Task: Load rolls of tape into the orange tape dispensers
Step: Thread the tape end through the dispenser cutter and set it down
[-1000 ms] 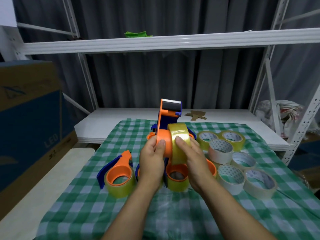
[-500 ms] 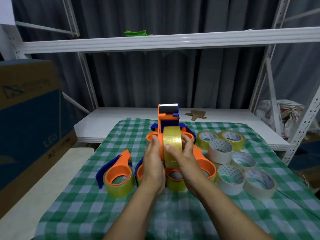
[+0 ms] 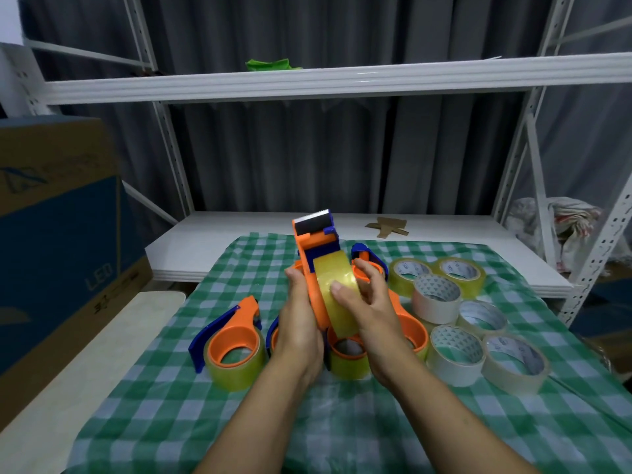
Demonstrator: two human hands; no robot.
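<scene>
Green-checked cloth (image 3: 171, 422): left hand (image 3: 297, 323) grips an orange dispenser (image 3: 307, 248), right hand (image 3: 372, 313) pinches the yellow roll (image 3: 337, 295) seemingly seated on it; loaded dispensers (image 3: 236, 347) lie nearby, loose rolls (image 3: 455, 350) wait unloaded.

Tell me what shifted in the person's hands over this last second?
The orange dispenser sank slightly and its cutter tipped leftward, the yellow tape roll with it. The right grip spread its fingers beyond the roll, thumb staying on it. The left grip kept holding the dispenser. Loaded dispensers and spare rolls on the cloth stayed put.
</scene>
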